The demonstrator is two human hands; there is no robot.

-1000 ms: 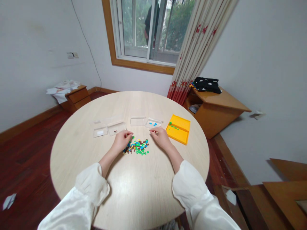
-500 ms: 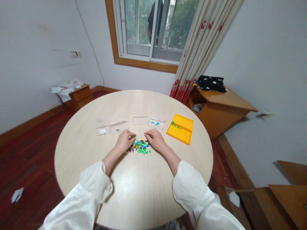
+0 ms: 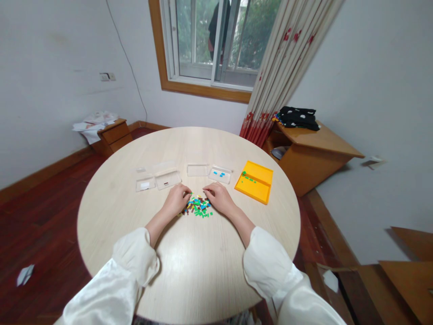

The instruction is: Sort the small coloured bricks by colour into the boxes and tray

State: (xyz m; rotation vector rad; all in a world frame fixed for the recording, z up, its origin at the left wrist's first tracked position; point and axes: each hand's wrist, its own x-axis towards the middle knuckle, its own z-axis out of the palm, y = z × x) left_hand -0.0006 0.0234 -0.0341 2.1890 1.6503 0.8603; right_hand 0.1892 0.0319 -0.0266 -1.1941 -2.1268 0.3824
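A heap of small building bricks (image 3: 200, 206) in green, blue, brown and yellow lies on the table between my hands. At the heap's left edge, my left hand (image 3: 177, 199) is closed in a pinch, with a small green brick (image 3: 191, 193) showing at its fingertips. Opposite it, my right hand (image 3: 218, 197) has thumb and fingers drawn together at the heap's upper right. Whatever sits in the right fingertips, if anything, is too small to make out.
Clear plastic boxes stand behind the heap: one (image 3: 221, 181) with blue bricks, one (image 3: 179, 180) with a dark brick, another (image 3: 137, 187) with a white piece. An orange case (image 3: 260, 194) holding green bricks lies open at right on the round table (image 3: 196, 271).
Both hands stay almost where they were. The green brick at my left fingertips has shifted very slightly.
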